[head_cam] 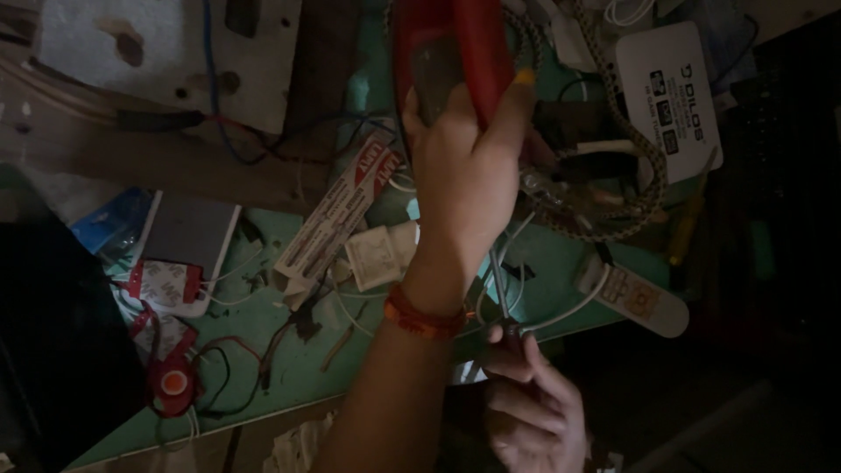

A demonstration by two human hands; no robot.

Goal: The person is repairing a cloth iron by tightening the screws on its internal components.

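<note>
My left hand point(464, 171) reaches up across the green work mat point(289, 359) and is closed around the lower end of a red-cased tool point(455, 44) at the top centre. An orange thread band point(420, 317) circles that wrist. My right hand point(530, 407) sits low at the bottom right, fingers curled around the base of a thin metal rod point(499, 280) that points up beside the left wrist. What the rod's tip touches is too dark to tell.
Clutter covers the mat: a white box point(670, 88) and a braided cord point(644, 149) at the top right, a white remote-like strip point(635, 298), a long labelled packet point(337, 215), a flat grey module with red tape point(180, 250), a red round part point(173, 384), and loose wires.
</note>
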